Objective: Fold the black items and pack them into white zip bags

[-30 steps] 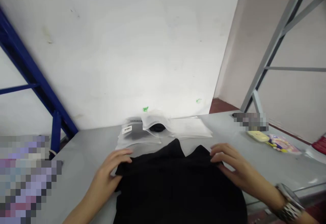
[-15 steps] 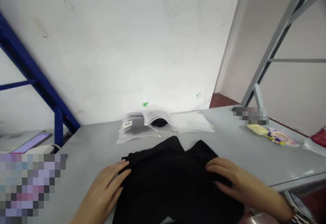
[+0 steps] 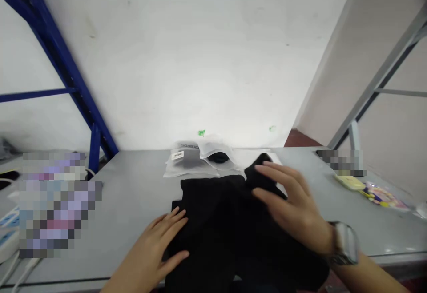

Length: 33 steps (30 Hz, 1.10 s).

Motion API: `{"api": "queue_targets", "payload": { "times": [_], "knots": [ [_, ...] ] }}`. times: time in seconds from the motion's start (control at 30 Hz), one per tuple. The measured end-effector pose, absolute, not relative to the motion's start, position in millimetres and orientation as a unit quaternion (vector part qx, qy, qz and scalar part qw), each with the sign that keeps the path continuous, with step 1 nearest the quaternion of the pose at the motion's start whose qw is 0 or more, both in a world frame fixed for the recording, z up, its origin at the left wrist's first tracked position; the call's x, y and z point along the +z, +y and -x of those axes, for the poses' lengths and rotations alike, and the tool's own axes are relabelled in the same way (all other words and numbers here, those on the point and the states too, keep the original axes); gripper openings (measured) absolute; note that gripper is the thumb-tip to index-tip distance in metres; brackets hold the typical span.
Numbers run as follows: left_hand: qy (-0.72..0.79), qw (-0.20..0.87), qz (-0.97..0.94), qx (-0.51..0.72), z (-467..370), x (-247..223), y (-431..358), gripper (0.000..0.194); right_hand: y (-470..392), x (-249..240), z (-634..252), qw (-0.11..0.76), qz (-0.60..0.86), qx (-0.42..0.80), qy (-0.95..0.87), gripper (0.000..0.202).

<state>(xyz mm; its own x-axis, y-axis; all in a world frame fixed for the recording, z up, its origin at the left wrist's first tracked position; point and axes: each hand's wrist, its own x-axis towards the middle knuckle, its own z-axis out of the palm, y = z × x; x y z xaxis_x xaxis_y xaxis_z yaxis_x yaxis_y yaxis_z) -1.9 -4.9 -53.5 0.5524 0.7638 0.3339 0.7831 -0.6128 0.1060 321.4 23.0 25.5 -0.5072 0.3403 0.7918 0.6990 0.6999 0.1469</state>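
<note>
A black cloth garment (image 3: 207,222), its kind not clear, lies spread on the grey table in front of me. My left hand (image 3: 156,244) rests on its left edge, fingers stretched out and apart. At the far right part of the cloth, my right hand (image 3: 290,199) has its thumb and fingers around a raised flap of fabric. That flap stands up off the table; the exact grip is partly hidden. Just beyond the garment are frosted plastic bags (image 3: 191,167), one bearing a barcode label (image 3: 177,155). Black contents (image 3: 218,157) show in the open mouth of another bag.
A white panel (image 3: 187,62) rises behind the grey table (image 3: 133,195). Blue metal framing (image 3: 66,62) stands left, grey framing (image 3: 373,88) right. A yellow item (image 3: 349,182) and a colourful charm (image 3: 383,195) lie at right; a power strip (image 3: 10,235) is at left.
My right hand has moved inward and away from me, raising the garment's far right part. My left hand stays at the left edge, fingers now flatter. The view has shifted a little.
</note>
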Motion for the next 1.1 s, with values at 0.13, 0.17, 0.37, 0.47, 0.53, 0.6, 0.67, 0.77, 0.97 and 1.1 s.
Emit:
{"api": "queue_targets", "payload": {
  "times": [0.13, 0.17, 0.37, 0.47, 0.53, 0.6, 0.67, 0.77, 0.97, 1.1],
  "knots": [
    [-0.462, -0.015, 0.864, -0.203, 0, -60, -10, 0.056, 25, 27, -251, 0.295, 0.175, -0.179, -0.922, 0.044],
    [-0.476, -0.029, 0.851, -0.22, 0, -62, -11, 0.059, 25, 23, -241, 0.269, 0.166, -0.156, -0.936, 0.047],
    [-0.497, -0.035, 0.822, -0.277, 9, -68, -18, 0.067, 35, -3, -257, 0.216, 0.406, 0.011, -0.888, 0.035],
    [-0.5, -0.015, 0.823, -0.27, 12, -66, -18, 0.063, 41, -10, -281, 0.173, 0.541, 0.165, -0.807, 0.042],
    [-0.508, -0.026, 0.82, -0.263, 11, -65, -18, 0.062, 42, -14, -286, 0.136, 0.552, 0.297, -0.767, 0.046],
    [-0.52, -0.044, 0.809, -0.268, 8, -65, -19, 0.058, 41, -17, -282, 0.137, 0.538, 0.4, -0.729, 0.046],
    [-0.527, -0.062, 0.802, -0.274, 8, -64, -18, 0.054, 38, -16, -271, 0.178, 0.526, 0.447, -0.702, 0.041],
    [-0.533, -0.097, 0.793, -0.278, 14, -60, -19, 0.049, 39, -5, -261, 0.262, 0.488, 0.497, -0.668, 0.024],
    [-0.589, -0.252, 0.574, -0.511, 0, -29, -42, 0.022, 43, 38, -275, 0.473, 0.503, 0.323, -0.648, 0.01],
    [-0.347, -0.707, 0.405, -0.463, -47, -13, -53, 0.055, 18, 40, -276, 0.492, 0.361, 0.049, -0.791, 0.006]
  ]
}}
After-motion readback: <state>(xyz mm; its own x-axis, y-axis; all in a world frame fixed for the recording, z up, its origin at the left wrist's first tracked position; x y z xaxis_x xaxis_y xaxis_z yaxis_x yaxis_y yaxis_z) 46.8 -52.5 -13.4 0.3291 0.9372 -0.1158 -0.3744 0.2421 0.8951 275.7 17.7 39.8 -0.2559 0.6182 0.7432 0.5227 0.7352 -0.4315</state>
